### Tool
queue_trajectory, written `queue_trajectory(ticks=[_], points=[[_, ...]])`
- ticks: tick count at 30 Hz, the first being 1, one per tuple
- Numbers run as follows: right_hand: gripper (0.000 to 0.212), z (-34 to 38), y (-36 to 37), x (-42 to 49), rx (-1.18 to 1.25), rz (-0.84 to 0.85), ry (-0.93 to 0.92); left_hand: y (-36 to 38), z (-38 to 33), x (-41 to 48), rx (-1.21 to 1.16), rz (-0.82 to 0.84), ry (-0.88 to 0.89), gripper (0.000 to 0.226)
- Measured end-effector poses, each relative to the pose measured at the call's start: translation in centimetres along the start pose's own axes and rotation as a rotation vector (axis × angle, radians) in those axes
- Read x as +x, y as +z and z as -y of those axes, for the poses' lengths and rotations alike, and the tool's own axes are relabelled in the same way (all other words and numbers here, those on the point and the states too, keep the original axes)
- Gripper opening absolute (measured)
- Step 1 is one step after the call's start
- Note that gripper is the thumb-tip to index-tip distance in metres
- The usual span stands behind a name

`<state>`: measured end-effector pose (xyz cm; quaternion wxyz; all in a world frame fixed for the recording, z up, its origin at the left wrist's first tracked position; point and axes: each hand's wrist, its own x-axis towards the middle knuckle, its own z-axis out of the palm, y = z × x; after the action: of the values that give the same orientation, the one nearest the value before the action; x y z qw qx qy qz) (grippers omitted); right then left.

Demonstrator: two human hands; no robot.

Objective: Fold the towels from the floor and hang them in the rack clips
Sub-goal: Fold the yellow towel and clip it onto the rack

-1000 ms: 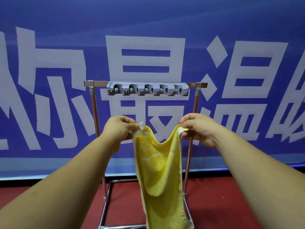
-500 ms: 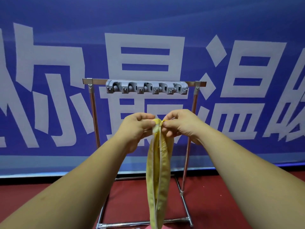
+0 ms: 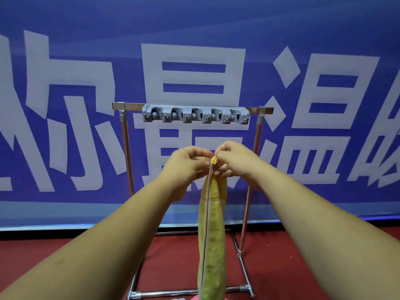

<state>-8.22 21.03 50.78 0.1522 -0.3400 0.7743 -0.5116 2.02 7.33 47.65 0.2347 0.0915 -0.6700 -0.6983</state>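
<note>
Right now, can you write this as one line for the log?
step: folding | yellow towel: folded, hanging | left hand and right hand: pinch top corners together | rack clips: empty

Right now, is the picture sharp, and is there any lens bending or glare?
Head view: evenly lit, mostly sharp; the rack top bar bows slightly from the wide lens; faint shine on its chrome legs; the yellow towel is clear, with no harsh shadows.

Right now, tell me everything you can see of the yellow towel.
The yellow towel looks like soft terry cloth with a pale trimmed edge. It is folded lengthwise into a narrow strip and hangs straight down in front of the rack, below its grey clip bar, touching neither. The left hand and right hand pinch its top corners together. Its lower end runs out of view.
</note>
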Motion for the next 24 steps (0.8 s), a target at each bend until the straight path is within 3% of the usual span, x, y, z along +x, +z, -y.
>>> queue_trajectory(ticks=[5, 7, 12, 15, 20, 24], points=[[0.026, 0.3, -0.2, -0.6, -0.112, 0.074, -0.092, -0.4, -0.1, 0.0, 0.106, -0.023, 0.030, 0.016], [0.022, 0.5, -0.4, -0.7, -0.119, 0.094, -0.123, -0.7, 0.1, 0.2, 0.133, -0.021, 0.027, 0.021], [0.020, 1.5, -1.5, -1.0, -0.168, 0.168, -0.148, -2.7, 0.3, 0.5, 0.226, 0.173, -0.083, 0.041], [0.018, 2.3, -2.2, -1.3, -0.196, 0.197, -0.159, -4.1, 0.8, 0.6, 0.339, 0.279, -0.164, 0.038], [0.021, 3.1, -3.2, -1.3, -0.188, 0.210, -0.169, -4.6, 1.3, 0.4, 0.427, 0.249, -0.192, 0.024], [0.022, 3.2, -3.7, -1.1, -0.231, 0.212, -0.195, -4.5, 1.6, 0.3, 0.349, 0.273, -0.204, 0.033]])
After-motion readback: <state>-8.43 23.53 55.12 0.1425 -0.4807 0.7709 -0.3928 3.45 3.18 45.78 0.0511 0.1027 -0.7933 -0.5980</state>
